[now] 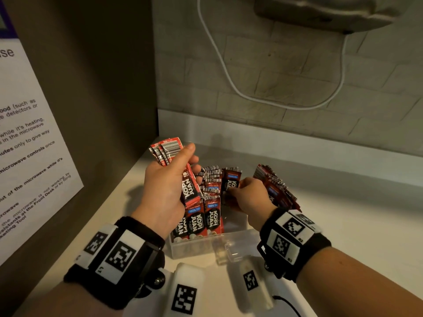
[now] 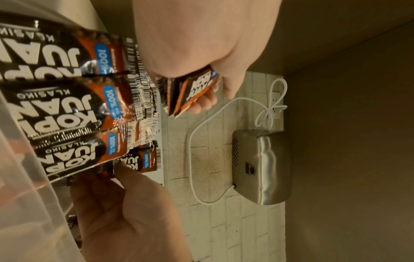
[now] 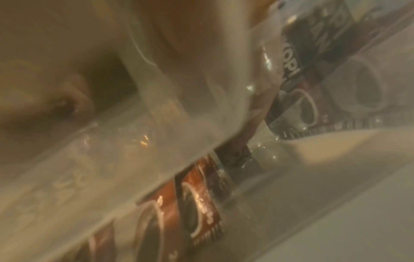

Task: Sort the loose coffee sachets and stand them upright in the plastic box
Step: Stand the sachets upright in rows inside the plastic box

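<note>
Your left hand [image 1: 168, 186] is raised over the left end of the plastic box [image 1: 201, 247], fingers curled round a small bundle of sachets [image 1: 168, 148]. The barcode ends fan out above your thumb, and one "KOPI JUAN" face shows under your palm. The left wrist view shows the same grip: thumb on top, fingers under the bundle [image 2: 192, 90].

Your right hand [image 1: 250, 197] is down inside the box at its right half. Its thumb and fingers pinch one upright sachet [image 1: 232, 179] near the top edge. The left wrist view shows that thumb pressed on the sachet [image 2: 143, 161].

A second fan of sachets [image 1: 277, 186] sticks up just behind your right wrist. I can't tell whether that hand holds it or it leans on the box.

The box sits on the white counter [image 1: 343, 225], near the front edge. Its left half holds upright sachets [image 1: 206, 216] in rows, labels facing you, with barcode tops packed behind. The right front part of the box floor is bare.

The right wrist view is blurred: only the clear box wall [image 3: 156, 159] and sachet bottoms [image 3: 201, 203] behind it can be made out.

Further out, a printed notice [image 1: 27, 156] hangs on the left panel. A steel wall unit [image 2: 262, 166] with a white cord [image 1: 229, 72] is on the tiled back wall.
</note>
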